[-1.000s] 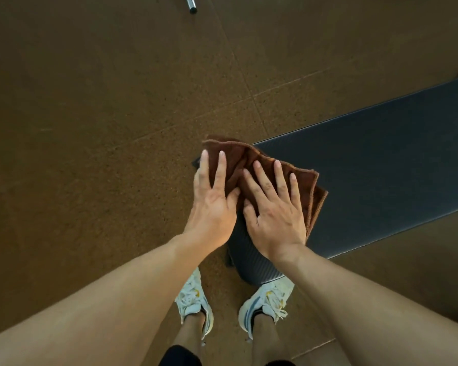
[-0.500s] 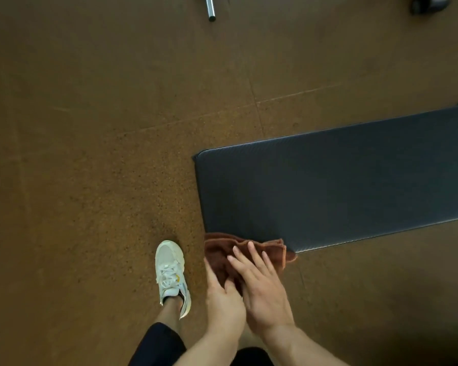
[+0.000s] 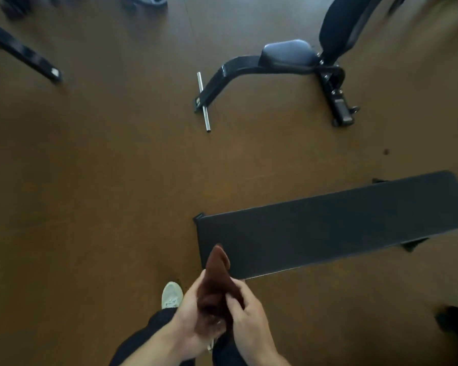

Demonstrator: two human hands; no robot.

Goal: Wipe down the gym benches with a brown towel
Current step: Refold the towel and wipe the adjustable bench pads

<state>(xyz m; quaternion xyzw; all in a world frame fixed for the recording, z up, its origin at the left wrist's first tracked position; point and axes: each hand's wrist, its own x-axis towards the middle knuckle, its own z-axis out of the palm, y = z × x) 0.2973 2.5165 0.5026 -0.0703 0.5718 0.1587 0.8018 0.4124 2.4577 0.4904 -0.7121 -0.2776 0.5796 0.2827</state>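
No brand, label or lettering is legible anywhere in my view. I hold the brown towel bunched between both hands, clear of the flat bench and just off its near-left corner. The cloth is a dark rust brown, gathered into a narrow folded wad whose long axis runs away from me, its rounded tip pointing up toward the bench pad and overlapping that corner in the picture. My left hand is curled around the towel's lower bulk from the left; my right hand pinches its right edge with bent fingers. The bench pad is a long, matte black rectangle, its length stretching rightward and slightly away. Beyond the bench stands an adjustable incline bench on a black frame, a chrome bar crossing its foot. Left of the hands, one white sneaker rests on the brown floor.
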